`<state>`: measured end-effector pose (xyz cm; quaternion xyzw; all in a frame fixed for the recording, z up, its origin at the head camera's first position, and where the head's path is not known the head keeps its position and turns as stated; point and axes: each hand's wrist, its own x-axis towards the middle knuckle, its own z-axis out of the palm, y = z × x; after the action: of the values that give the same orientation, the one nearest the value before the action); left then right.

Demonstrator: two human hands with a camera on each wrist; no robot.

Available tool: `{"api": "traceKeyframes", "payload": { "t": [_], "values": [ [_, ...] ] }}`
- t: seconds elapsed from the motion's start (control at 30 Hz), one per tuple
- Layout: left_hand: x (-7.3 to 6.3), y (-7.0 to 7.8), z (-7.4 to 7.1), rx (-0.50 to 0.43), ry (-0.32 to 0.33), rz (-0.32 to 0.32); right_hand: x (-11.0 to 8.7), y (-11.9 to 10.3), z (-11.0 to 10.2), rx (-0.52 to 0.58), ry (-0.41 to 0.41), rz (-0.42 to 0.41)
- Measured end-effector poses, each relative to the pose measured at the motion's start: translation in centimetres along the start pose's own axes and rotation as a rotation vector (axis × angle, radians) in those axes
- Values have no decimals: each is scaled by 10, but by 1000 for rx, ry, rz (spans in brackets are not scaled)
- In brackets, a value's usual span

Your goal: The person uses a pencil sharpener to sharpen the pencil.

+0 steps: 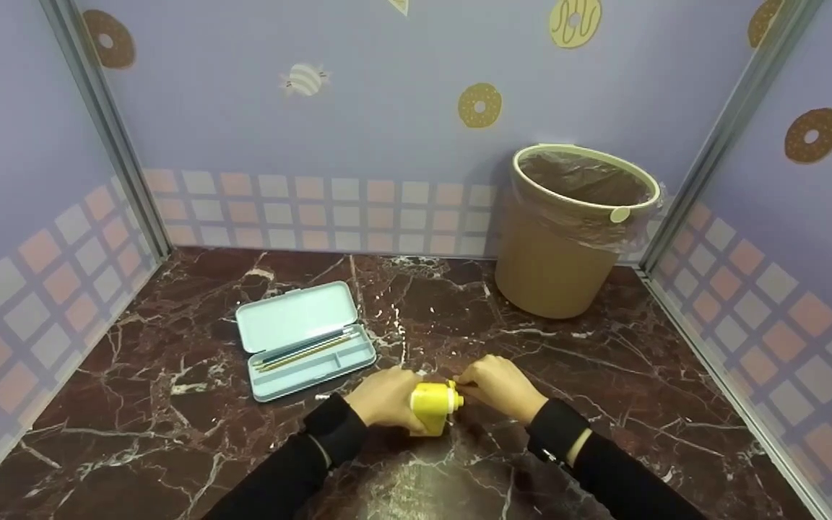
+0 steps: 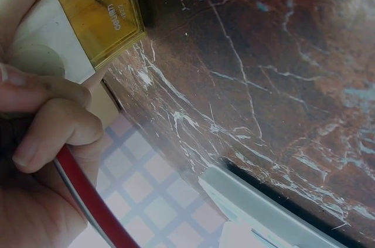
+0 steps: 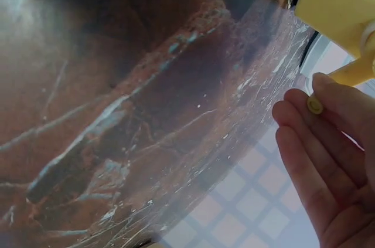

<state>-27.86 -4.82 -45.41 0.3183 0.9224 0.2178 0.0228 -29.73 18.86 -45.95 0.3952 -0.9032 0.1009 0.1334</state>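
A yellow crank pencil sharpener (image 1: 430, 408) stands on the marbled table in front of me. My left hand (image 1: 386, 397) holds it from the left side. In the left wrist view, its clear amber shavings drawer (image 2: 108, 16) faces the table side. A red pencil with a grey stripe (image 2: 88, 192) runs out from under the curled fingers of that same hand; its front end is hidden. On the other side, my right hand (image 1: 500, 386) pinches the small knob (image 3: 315, 105) at the end of the yellow crank (image 3: 354, 72).
An open light-blue pencil case (image 1: 297, 318) lies left of the sharpener, with several pencils (image 1: 305, 352) in its tray. A tan bin (image 1: 557, 267) lined with a plastic bag stands at the back right. Patterned walls (image 1: 387, 130) enclose the table on three sides.
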Motion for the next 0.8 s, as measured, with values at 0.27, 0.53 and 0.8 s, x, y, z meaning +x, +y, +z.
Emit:
{"api": "traceKeyframes", "payload": {
  "t": [0.27,0.53,0.8],
  "values": [
    [-1,0,-1,-24,0,-2,1,0,2,-1,-9,-7],
    [-1,-1,-2,-24,-2,-6,-5,-1,9,3,-53,-34],
    [-1,0,0,-20,5,-10,-8,-2,9,34,-58,-16]
  ]
}}
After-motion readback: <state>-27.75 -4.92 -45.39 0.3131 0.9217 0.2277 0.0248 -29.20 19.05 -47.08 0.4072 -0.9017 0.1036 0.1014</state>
